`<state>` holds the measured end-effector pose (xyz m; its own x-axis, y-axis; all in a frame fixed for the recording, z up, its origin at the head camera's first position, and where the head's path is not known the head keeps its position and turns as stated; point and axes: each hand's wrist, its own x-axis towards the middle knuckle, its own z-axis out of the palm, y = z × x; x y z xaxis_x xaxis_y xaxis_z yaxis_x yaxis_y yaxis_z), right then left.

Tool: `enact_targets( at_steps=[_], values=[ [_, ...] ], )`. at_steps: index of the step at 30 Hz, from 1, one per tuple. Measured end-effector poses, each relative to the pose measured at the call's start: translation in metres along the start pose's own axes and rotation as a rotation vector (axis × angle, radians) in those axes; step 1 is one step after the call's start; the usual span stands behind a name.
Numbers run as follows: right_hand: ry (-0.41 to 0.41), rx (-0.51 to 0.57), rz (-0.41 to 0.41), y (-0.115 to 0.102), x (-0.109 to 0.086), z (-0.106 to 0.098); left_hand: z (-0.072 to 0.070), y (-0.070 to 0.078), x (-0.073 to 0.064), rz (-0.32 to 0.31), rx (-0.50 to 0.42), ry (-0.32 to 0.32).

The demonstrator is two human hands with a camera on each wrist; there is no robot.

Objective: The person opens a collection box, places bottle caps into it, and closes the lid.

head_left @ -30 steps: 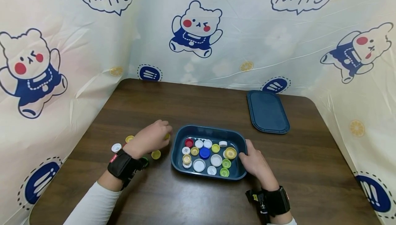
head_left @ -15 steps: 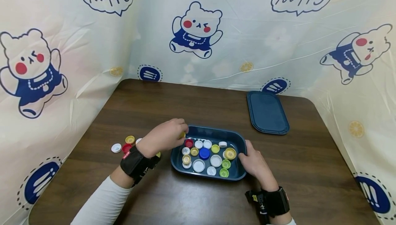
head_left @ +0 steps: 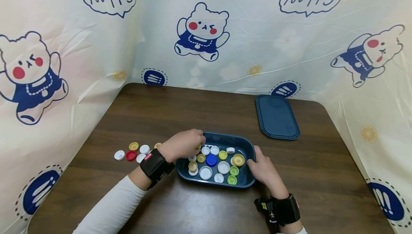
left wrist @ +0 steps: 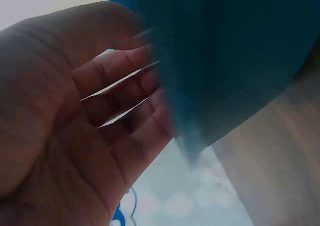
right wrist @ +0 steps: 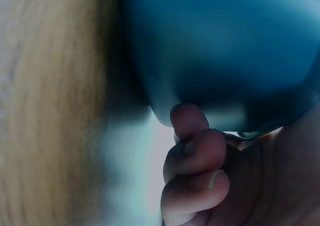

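Observation:
A dark blue tray (head_left: 180, 173) holds several plastic bottle caps, among them a blue cap (head_left: 211, 160), a large white cap (head_left: 223, 167) and a green cap (head_left: 232, 179). Over the tray's left end is my left hand (head_left: 181, 144), pinching a yellow bottle cap (head_left: 199, 146) that its fingers mostly hide. In the left wrist view the tray wall (left wrist: 235, 60) covers those fingertips. My right hand (head_left: 264, 166) grips the right rim, thumb on top. From the right wrist view, its curled fingers (right wrist: 197, 156) lie against the tray's outer wall.
Left of the tray lie loose caps on the brown table (head_left: 206, 216): a white cap (head_left: 119, 155), a red cap (head_left: 131, 155), a yellow cap (head_left: 133, 146) and others. A flat blue lid (head_left: 278, 117) rests at the back right. A printed curtain (head_left: 251, 41) surrounds the table.
My left hand has carried the yellow bottle cap rightward from the table to over the tray's left end. The right hand keeps its grip on the rim.

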<state>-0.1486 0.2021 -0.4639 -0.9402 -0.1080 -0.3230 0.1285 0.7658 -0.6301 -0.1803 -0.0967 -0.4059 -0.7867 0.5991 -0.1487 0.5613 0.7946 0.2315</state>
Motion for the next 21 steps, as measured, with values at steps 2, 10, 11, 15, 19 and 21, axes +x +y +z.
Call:
enact_targets(
  at_steps=[2,10,11,15,19,21],
  values=[
    [0.003,-0.002,-0.002,0.000,0.000,0.000,0.003,-0.001,0.003,0.002,0.014,-0.026],
    [0.009,-0.011,-0.010,0.001,0.001,0.000,0.012,-0.005,0.007,0.007,0.032,-0.050],
    [0.009,-0.013,-0.010,0.001,0.001,0.000,0.013,-0.006,0.008,0.007,0.031,-0.052],
    [0.005,-0.013,-0.007,-0.001,0.001,-0.001,0.016,-0.007,0.008,0.001,0.024,-0.062],
    [0.001,-0.007,-0.003,-0.002,0.000,-0.001,0.017,-0.008,0.007,0.000,0.017,-0.063],
    [0.002,-0.008,-0.002,-0.002,0.000,-0.001,0.017,-0.008,0.006,0.004,0.017,-0.058]
  ],
)
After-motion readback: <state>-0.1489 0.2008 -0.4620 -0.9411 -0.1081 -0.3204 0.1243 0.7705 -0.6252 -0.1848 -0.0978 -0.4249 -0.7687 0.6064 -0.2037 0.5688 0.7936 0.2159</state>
